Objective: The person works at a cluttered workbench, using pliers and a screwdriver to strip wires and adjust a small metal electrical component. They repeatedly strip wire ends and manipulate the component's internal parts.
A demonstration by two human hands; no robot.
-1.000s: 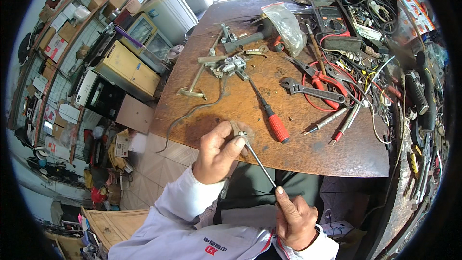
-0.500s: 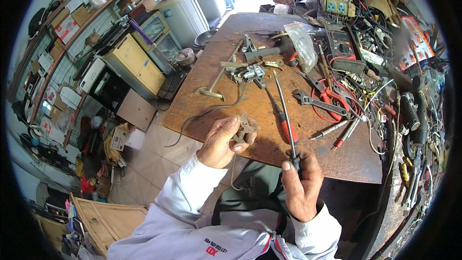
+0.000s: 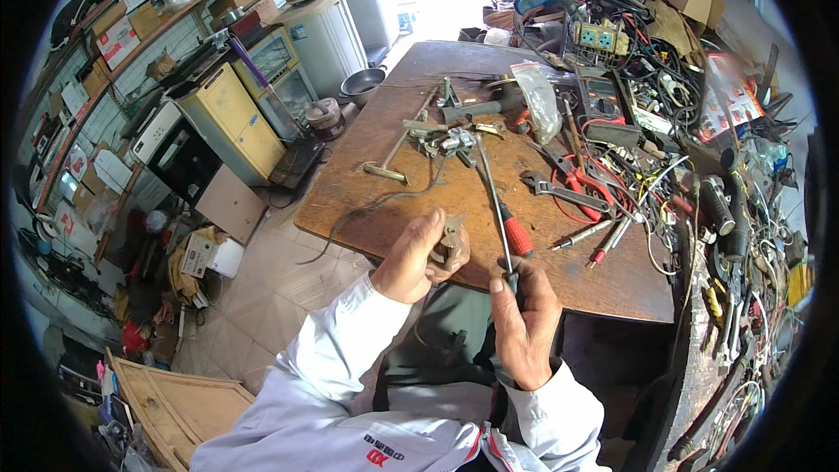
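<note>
Just off the table's near edge, my left hand (image 3: 405,260) is closed around a small, worn metal part (image 3: 450,250), pinched between thumb and fingers. My right hand (image 3: 528,316), to its right, grips a long-shafted screwdriver (image 3: 492,192) by its dark handle. That shaft points up and away over the table, its tip near a silver metal fitting (image 3: 453,142). Beside the shaft lies a second screwdriver with a red handle (image 3: 516,236). Farther right rest an adjustable wrench (image 3: 564,196) and red-handled pliers (image 3: 596,199).
The wooden table (image 3: 428,218) carries a T-shaped metal rod (image 3: 385,173), a dark cord (image 3: 371,203) and a clear plastic bag (image 3: 537,103). Heaped wires and tools line the right side, with a multimeter (image 3: 600,100) among them. Shelves and appliances stand at left.
The view has shifted slightly. My right hand and its screwdriver have moved left, closer to my left hand. The metal part has turned a little in my left fingers.
</note>
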